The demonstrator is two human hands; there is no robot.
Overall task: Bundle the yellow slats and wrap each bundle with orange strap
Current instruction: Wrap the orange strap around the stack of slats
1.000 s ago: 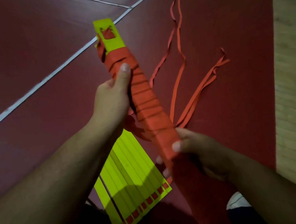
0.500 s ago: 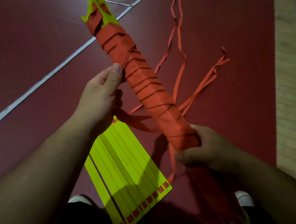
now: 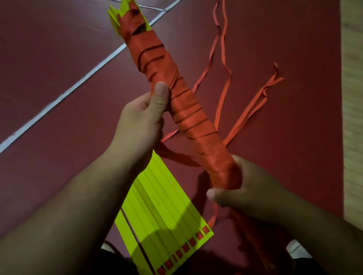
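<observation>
Left grip (image 3: 141,121) curled round the strap-wrapped bundle (image 3: 187,111), centre frame; right grip (image 3: 249,188) clasps its lower end. Loose yellow slats (image 3: 162,211) lower centre, orange straps (image 3: 226,80) upper right, on dark red floor (image 3: 28,65).

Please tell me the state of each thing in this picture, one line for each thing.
Bundle, wrapped in orange strap, tilted, held above the floor, yellow ends showing at top.
Left hand, grips the bundle's middle.
Right hand, grips the bundle's lower end.
Slats, unwrapped, lying flat side by side on the floor.
Straps, loose, lying on the floor.
</observation>
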